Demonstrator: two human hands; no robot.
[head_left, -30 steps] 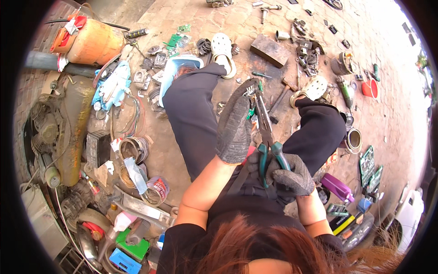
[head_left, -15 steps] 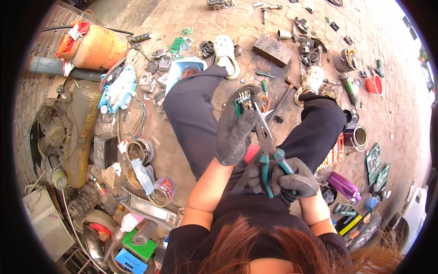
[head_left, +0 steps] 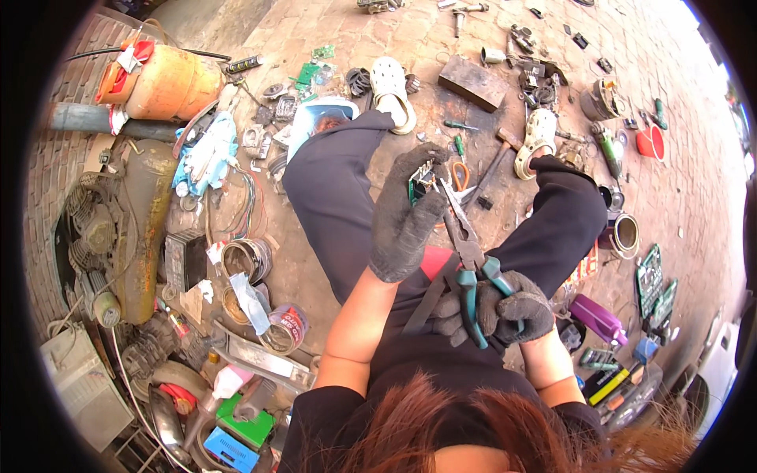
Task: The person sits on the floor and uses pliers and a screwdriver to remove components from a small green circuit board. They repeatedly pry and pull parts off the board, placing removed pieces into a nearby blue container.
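My left hand (head_left: 400, 225), in a dark grey work glove, is closed around a small green circuit board (head_left: 413, 191). A metal part with a row of pale pins (head_left: 424, 172) shows on the board above the glove's fingers. My right hand (head_left: 516, 309), gloved alike, grips the teal handles of long-nosed pliers (head_left: 465, 239). The pliers point up and left, their jaws slightly parted, with the tips beside the board's pinned part. Whether the tips touch it I cannot tell. Both hands are held above my lap, between my knees.
Beyond my hands lie orange-handled scissors (head_left: 460, 175), a hammer (head_left: 498, 158), screwdrivers (head_left: 457, 124) and a dark metal block (head_left: 473, 82). Cans (head_left: 246, 260) and an orange gas cylinder (head_left: 169, 83) stand left. Green circuit boards (head_left: 650, 276) and a purple bottle (head_left: 597, 318) lie right.
My right hand and the pliers' handles have shifted slightly to the right, and the jaws look a little more parted. The board in my left hand has tilted slightly.
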